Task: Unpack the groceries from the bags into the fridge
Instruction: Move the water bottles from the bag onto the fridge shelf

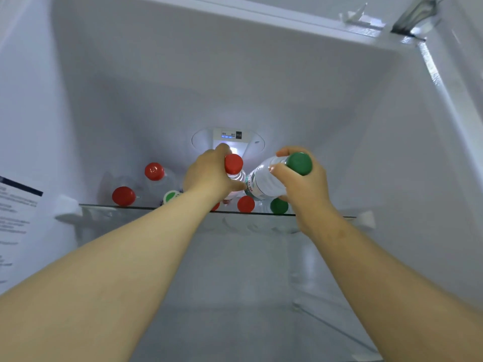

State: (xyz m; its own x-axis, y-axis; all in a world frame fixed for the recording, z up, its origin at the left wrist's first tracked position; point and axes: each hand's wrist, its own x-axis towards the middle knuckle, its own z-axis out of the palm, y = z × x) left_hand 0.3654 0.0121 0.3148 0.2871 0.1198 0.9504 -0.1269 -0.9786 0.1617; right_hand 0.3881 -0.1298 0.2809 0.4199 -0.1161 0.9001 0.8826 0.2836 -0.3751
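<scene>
Both arms reach up into the open fridge, over its glass top shelf (109, 206). My left hand (206, 176) grips a clear water bottle with a red cap (233, 163) near its neck. My right hand (305, 186) grips a clear bottle with a green cap (264, 182), tilted so the cap points toward me. Several bottles stand on the shelf: red caps at the left (154, 171) (123, 195), a red cap (245, 204) and a green cap (279, 205) under my hands, and a white-and-green lid (171, 196).
A lit control panel (231, 135) sits on the fridge's back wall above the bottles. A printed label (15, 212) covers the left inner wall. White shelf supports (66, 205) jut out at both sides. A lower compartment lies below the glass shelf.
</scene>
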